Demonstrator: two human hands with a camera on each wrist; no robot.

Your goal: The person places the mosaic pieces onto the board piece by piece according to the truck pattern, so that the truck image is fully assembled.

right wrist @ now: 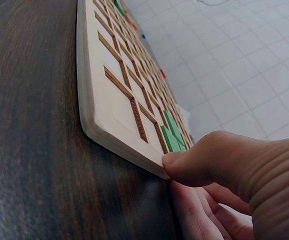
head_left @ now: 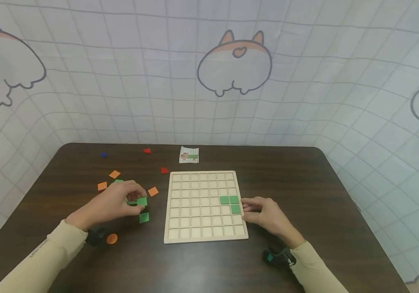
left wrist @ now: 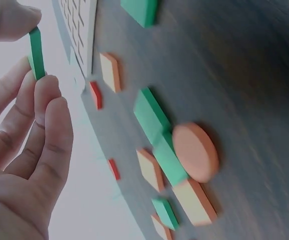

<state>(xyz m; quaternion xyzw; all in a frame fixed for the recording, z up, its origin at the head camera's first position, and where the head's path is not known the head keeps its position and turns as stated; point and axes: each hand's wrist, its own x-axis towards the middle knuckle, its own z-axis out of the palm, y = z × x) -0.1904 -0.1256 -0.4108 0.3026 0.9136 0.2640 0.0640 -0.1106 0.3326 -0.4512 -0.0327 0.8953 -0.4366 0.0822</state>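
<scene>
My left hand (head_left: pixel 119 198) pinches a green square tile (left wrist: pixel 36 52) between thumb and fingertips, lifted over the table left of the board. Another green tile (head_left: pixel 144 217) lies on the table just below that hand. A pale wooden grid board (head_left: pixel 206 240) with rows of square recesses lies at the middle. Three green tiles (head_left: pixel 224 200) sit in its recesses near the right edge. My right hand (head_left: pixel 268 213) grips the board's right edge; in the right wrist view the thumb (right wrist: pixel 192 159) presses at the rim and the other fingers are lower down beside it.
Loose pieces lie around my left hand: several orange squares (head_left: pixel 153 191), an orange disc (head_left: pixel 112 239) and more green tiles (left wrist: pixel 152 116). Farther back are red pieces (head_left: pixel 164 170) and a small blue piece (head_left: pixel 104 155). A printed pattern card (head_left: pixel 189 155) lies behind the board.
</scene>
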